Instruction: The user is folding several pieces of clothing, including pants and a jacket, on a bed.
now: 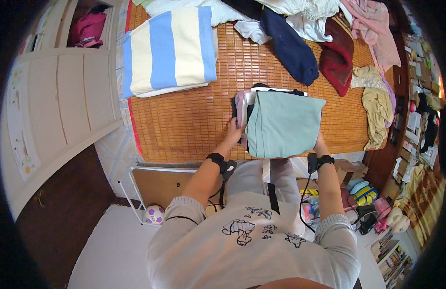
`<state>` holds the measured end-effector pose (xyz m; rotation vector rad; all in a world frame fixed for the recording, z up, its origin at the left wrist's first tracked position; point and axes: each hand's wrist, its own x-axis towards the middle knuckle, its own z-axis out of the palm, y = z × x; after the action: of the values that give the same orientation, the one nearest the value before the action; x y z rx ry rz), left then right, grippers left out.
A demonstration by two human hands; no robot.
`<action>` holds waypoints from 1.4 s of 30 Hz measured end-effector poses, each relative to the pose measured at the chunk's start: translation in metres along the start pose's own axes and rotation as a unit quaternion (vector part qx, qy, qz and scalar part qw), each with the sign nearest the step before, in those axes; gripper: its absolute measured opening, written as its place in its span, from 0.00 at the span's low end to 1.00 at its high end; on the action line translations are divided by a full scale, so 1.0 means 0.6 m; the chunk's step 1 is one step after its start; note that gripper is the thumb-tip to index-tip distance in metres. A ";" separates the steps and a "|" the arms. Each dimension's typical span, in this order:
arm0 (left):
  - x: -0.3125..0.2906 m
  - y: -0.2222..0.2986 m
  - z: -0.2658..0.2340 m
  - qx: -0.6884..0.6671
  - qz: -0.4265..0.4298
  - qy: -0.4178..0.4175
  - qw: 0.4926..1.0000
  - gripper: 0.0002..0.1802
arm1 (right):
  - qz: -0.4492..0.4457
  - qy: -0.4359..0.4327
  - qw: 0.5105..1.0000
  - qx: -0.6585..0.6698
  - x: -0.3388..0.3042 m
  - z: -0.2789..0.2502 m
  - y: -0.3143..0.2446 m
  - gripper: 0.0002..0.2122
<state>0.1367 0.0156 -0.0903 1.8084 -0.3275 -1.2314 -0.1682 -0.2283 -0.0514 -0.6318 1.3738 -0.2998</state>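
Note:
A stack of folded clothes lies at the near edge of the mat-covered bed, with a pale green folded garment (286, 124) on top. Dark, white and pinkish layers (240, 103) show beneath it along the left and far sides. My left hand (236, 129) grips the stack's left side, fingers closed against the lower layers. At the right edge, my right hand (320, 143) holds the stack from the side, its fingers mostly hidden by the green cloth. Both wrists wear black straps with small devices.
A folded blue-and-cream striped towel (170, 50) rests on the bamboo mat (184, 127) at the far left. Loose clothes lie behind and to the right: a navy garment (290, 48), a dark red one (336, 58), a yellow one (376, 113). A cream cabinet (64, 101) stands left.

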 end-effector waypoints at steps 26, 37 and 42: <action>-0.039 -0.004 -0.034 -0.362 -0.055 0.056 0.929 0.14 | 0.008 -0.039 0.855 -0.517 -0.125 0.108 -0.003 0.22; -0.254 0.045 -0.255 -0.271 -0.139 0.194 0.932 0.19 | 0.020 -0.169 0.887 -0.430 -0.110 0.310 0.132 0.25; -0.263 -0.015 -0.341 -0.272 -0.133 0.269 0.914 0.20 | 0.059 -0.206 0.916 -0.339 -0.116 0.428 0.213 0.27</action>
<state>0.2330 0.2288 0.0197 1.6317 0.5440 -0.8291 0.0465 -0.0258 -0.0515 -1.1058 1.0801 0.4177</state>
